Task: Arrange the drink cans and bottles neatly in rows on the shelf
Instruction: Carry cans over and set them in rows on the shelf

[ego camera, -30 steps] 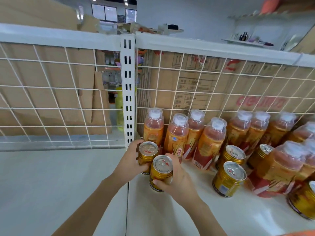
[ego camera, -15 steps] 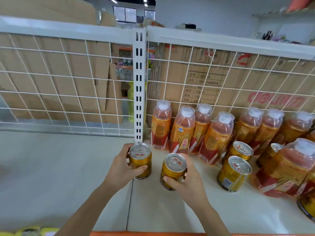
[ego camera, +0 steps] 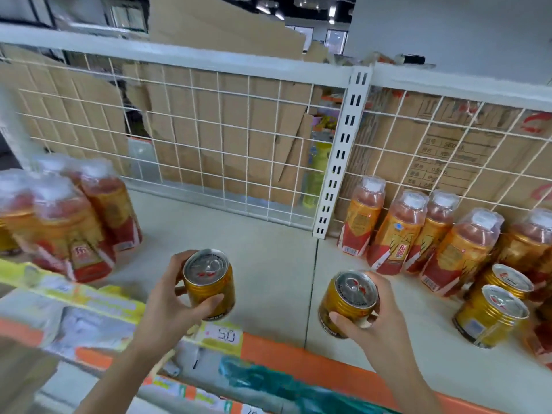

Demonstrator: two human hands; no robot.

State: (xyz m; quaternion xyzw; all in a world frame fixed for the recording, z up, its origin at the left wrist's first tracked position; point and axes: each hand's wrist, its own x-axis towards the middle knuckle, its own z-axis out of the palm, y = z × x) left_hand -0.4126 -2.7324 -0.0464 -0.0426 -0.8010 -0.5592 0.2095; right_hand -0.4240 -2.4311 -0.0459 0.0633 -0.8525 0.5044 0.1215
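Gold can (ego camera: 209, 286) in left hand (ego camera: 165, 309), twin can (ego camera: 346, 304) in right hand (ego camera: 380, 322), perhaps mid-air

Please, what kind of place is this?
Probably a shop, or a mock one: a display shelf with a wire-grid back, a price tag on its orange edge, and identical drink bottles and cans.

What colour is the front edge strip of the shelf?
Orange, seen in the head view on the shelf edge strip, beside a yellow price tag.

White shelf (ego camera: 268, 264): bottles (ego camera: 400, 234) L & R, 2 cans (ego camera: 490, 315) R.
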